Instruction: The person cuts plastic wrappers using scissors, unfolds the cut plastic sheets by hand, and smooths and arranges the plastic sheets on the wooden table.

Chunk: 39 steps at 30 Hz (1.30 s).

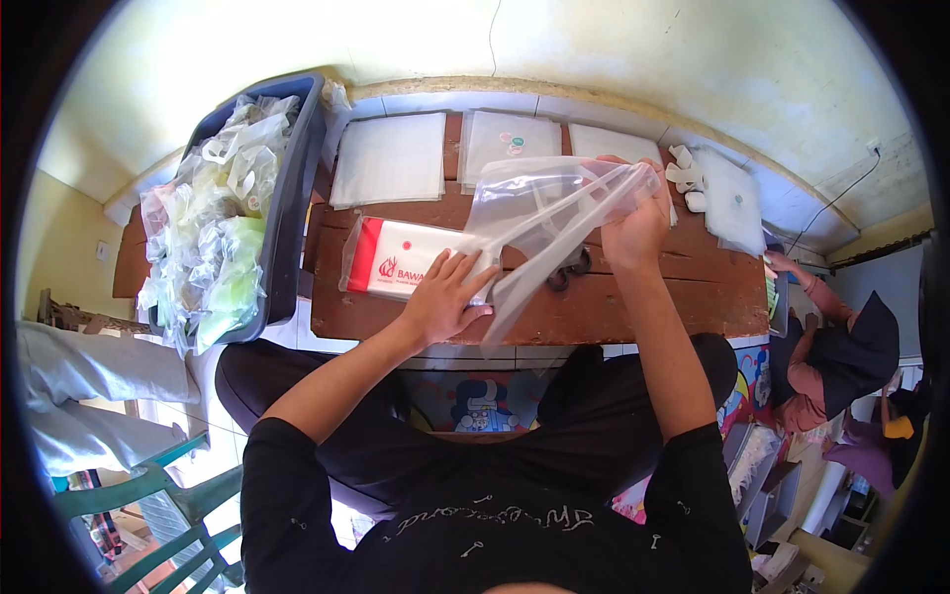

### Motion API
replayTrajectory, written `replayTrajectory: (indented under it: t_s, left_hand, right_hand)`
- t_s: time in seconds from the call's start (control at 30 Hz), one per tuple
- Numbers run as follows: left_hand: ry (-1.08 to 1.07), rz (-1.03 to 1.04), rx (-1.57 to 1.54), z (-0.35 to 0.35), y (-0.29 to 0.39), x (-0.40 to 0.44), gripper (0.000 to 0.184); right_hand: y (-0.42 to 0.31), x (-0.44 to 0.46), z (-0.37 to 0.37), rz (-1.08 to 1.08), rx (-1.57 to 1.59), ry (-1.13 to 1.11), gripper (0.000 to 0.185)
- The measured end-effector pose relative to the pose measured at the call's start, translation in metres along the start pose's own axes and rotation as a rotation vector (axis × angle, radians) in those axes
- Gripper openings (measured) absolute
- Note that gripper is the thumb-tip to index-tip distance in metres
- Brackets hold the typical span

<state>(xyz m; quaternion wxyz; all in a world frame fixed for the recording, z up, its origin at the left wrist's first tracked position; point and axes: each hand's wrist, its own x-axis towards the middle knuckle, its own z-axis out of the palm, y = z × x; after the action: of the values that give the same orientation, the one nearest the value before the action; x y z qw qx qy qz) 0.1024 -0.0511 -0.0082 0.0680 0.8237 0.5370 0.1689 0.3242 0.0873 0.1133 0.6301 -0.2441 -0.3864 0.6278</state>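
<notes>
Head view: right hand (638,233) grasps a clear plastic bag (554,233) raised above the brown worktop (683,297); left hand (440,302), unclenched, rests on a red-and-white packet (396,247). Flat bag stacks (391,158) lie beyond; a filled dark tub (289,228) stands left.

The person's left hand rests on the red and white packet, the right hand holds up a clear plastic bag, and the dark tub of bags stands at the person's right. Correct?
No: the head view shows the dark tub at the person's left. The left hand does rest on the packet, and the right hand holds the clear bag.
</notes>
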Motion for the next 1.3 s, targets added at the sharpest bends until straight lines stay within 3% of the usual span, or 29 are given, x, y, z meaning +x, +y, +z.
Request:
replayTrajectory:
  t_s: [0.17,0.43,0.97,1.17,1.27,1.3]
  left_hand:
    - [-0.044,0.167,-0.007,0.002,0.003,0.001,0.047]
    - [0.0,0.017,-0.008,0.014,-0.008,0.001,0.038]
    - [0.133,-0.001,0.049,0.004,-0.039,-0.005,0.023]
    - [0.13,-0.193,0.065,-0.008,-0.043,0.003,0.022]
    - [0.134,-0.262,-0.178,-0.023,-0.036,0.012,0.027]
    - [0.125,-0.34,-0.535,-0.027,-0.032,0.016,0.032]
  right_hand:
    - [0.014,-0.002,-0.001,0.045,0.022,0.027,0.013]
    - [0.027,-0.007,-0.003,0.146,0.03,0.017,0.012]
    - [0.035,-0.007,-0.013,0.13,-0.022,0.123,0.017]
    - [0.041,-0.009,-0.004,0.141,0.019,0.131,0.017]
    - [0.042,-0.01,0.001,0.155,0.065,0.12,0.016]
    - [0.042,-0.011,0.002,0.161,0.101,0.108,0.016]
